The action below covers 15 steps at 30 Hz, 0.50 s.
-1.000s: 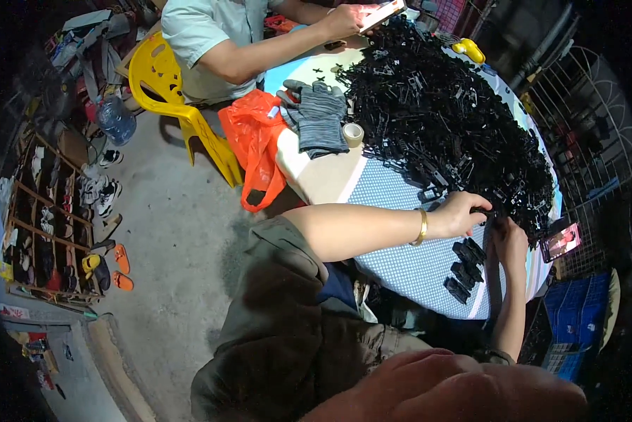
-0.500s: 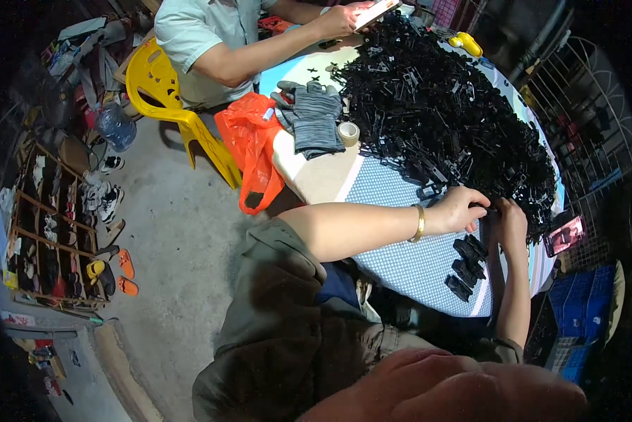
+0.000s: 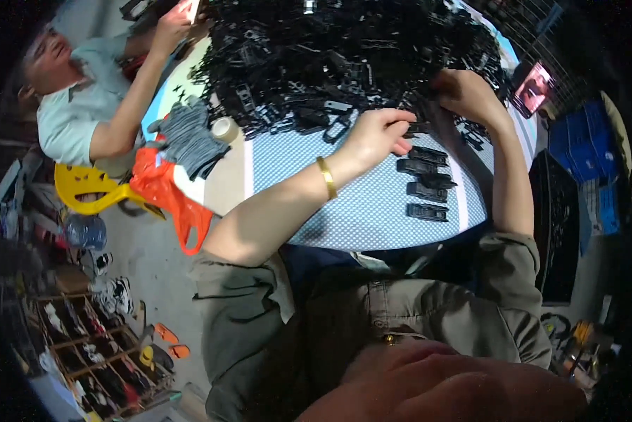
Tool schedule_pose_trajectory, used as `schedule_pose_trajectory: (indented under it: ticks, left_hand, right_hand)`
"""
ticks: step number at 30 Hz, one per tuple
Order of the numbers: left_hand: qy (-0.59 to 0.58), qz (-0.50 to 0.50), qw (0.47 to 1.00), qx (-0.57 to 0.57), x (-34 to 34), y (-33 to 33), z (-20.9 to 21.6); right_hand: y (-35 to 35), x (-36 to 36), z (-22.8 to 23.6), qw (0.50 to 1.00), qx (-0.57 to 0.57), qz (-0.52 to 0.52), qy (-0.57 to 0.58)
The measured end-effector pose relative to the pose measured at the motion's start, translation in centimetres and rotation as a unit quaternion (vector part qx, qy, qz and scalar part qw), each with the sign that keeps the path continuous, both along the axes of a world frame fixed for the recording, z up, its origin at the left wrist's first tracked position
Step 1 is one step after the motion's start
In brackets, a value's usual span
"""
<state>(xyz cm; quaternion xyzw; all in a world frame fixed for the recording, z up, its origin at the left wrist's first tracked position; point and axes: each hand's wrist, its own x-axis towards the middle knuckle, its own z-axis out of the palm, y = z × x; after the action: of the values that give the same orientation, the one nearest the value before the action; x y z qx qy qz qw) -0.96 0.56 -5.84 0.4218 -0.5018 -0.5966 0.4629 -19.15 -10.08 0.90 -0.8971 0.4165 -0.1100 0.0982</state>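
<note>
My left hand [image 3: 376, 143], below a gold bangle [image 3: 326, 178], hovers at the near edge of a heap of small black plastic parts [image 3: 316, 56]. Its fingers are bent together; whatever they pinch is too dark to make out. Reaching into the heap's right side is my right hand [image 3: 470, 97], its fingertips lost in shadow among the parts. Between my forearms, a short column of black plastic pieces [image 3: 427, 188] lies on the patterned tabletop [image 3: 358, 218].
Left on the table are grey striped gloves [image 3: 188, 137], a tape roll [image 3: 224, 129] and a red plastic bag [image 3: 168, 190]. Another person [image 3: 84, 105] sits beyond, by a yellow chair [image 3: 84, 188]. A lit phone [image 3: 534, 88] stands at the right edge, near blue crates [image 3: 579, 144].
The view has swung, shifting the table left and up. My hands, close together before, are farther apart: the right has gone into the heap, the left stays above the column of pieces.
</note>
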Motion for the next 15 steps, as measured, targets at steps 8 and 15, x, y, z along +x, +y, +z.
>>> schedule_pose_trajectory:
  ticks: [8, 15]
  left_hand:
    - [-0.035, -0.023, 0.999, 0.030, -0.3, 0.7, 0.5]
    - [0.003, -0.002, 1.000, 0.028, -0.1, 1.0, 0.5]
  right_hand:
    - [0.5, 1.1, -1.9, 0.972, -0.136, 0.119, -0.150]
    - [-0.1, 1.7, -3.4, 0.972, -0.140, 0.060, -0.181]
